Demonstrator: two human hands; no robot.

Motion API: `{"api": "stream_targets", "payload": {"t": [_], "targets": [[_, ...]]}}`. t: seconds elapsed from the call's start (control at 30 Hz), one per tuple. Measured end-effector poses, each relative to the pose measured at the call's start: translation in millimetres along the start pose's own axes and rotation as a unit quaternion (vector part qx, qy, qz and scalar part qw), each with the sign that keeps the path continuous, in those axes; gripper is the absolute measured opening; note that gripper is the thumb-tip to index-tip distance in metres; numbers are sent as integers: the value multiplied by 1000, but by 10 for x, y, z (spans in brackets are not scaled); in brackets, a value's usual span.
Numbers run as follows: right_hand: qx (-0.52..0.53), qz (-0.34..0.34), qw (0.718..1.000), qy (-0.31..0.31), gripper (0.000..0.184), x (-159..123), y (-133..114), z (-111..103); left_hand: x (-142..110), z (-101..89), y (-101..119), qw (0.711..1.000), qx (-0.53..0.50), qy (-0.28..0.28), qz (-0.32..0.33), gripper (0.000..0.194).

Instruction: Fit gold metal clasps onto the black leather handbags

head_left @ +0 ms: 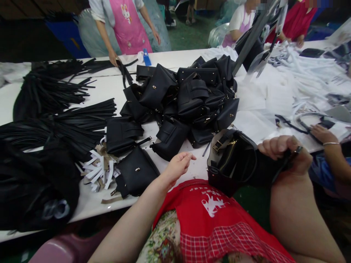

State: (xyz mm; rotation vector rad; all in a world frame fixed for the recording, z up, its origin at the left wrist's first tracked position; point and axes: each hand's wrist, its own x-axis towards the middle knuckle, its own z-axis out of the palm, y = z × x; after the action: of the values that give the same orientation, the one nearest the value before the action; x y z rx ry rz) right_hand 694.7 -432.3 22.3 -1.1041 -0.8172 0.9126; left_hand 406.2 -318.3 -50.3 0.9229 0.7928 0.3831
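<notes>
My right hand (287, 155) is closed around a black strap with a small metal end. The strap belongs to a black handbag (233, 160) held up at the table's front edge, its mouth open, with a gold zipper and a gold buckle showing. Left of this bag, my left hand (179, 168) hovers with its fingers curled together and one fingertip poking forward. Whether anything tiny is pinched there I cannot make out. Close to my left forearm lies a black bag with a gold clasp (138, 170).
A heap of black handbags (189, 95) fills the table's middle. Bundles of black straps (65, 124) and white and tan strips (100, 168) lie left. A person in a pink apron (131, 25) stands opposite. Another person's hand (325, 135) works at right, near a slanted metal post (252, 34).
</notes>
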Motion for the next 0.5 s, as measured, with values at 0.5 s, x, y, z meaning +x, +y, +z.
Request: {"api": "stream_targets", "payload": {"t": [0.5], "targets": [[-207,131,961,128,22,545,73,539,-360,-622,-457,990,-24,136,-14,33]]}}
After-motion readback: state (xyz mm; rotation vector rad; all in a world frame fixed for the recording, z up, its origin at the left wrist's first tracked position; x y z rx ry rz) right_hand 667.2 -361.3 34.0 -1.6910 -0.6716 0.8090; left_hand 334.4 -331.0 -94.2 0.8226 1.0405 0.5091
